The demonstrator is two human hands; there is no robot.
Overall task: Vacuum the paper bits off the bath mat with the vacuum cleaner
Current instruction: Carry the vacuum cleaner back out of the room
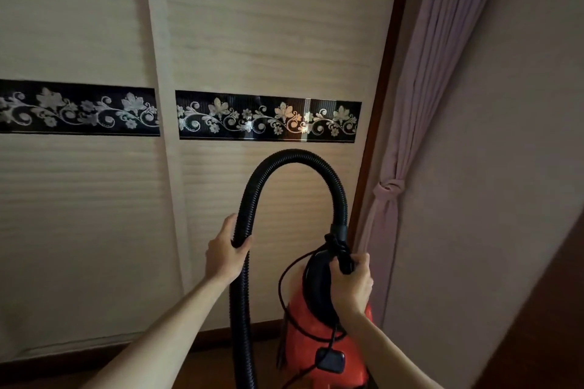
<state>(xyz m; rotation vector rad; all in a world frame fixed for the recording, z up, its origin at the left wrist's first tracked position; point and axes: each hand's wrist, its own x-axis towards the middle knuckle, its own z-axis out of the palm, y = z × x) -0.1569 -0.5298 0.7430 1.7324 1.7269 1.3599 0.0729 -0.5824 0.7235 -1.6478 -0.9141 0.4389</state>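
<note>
Left hand (225, 257) fingers curl round the black hose (297, 157); right hand (350, 286) fingers wrap the red vacuum cleaner (328, 338) handle.

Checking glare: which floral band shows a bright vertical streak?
The right floral band, above the hose; a pale streak crosses it near its right end. The left floral band shows none.

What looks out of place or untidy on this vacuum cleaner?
The power cord hangs in loose loops around the red vacuum cleaner, with its plug dangling low instead of being neatly wound. Nothing else looks damaged or spilled.
</note>
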